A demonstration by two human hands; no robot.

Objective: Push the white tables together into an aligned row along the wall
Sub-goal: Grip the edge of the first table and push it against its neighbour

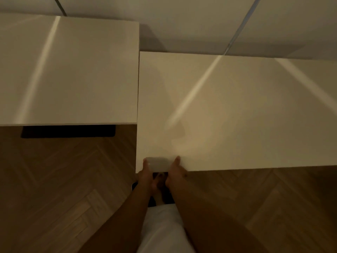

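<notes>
Premises appear to be an indoor room of a home or small office type; the exact use cannot be told. Floor [54, 189]: wood laid in a herringbone pattern, seen from 3 o'clock round to 9 o'clock. Wall [191, 19]: plain pale panels divided by thin dark seams, running across 12 o'clock. Furnishing: two plain white tables, the left table [69, 70] at 10 o'clock near the wall, the right table [237, 115] at 2 o'clock, tops bare and glossy with streaks of reflected light. Lighting is dim and warm.
</notes>
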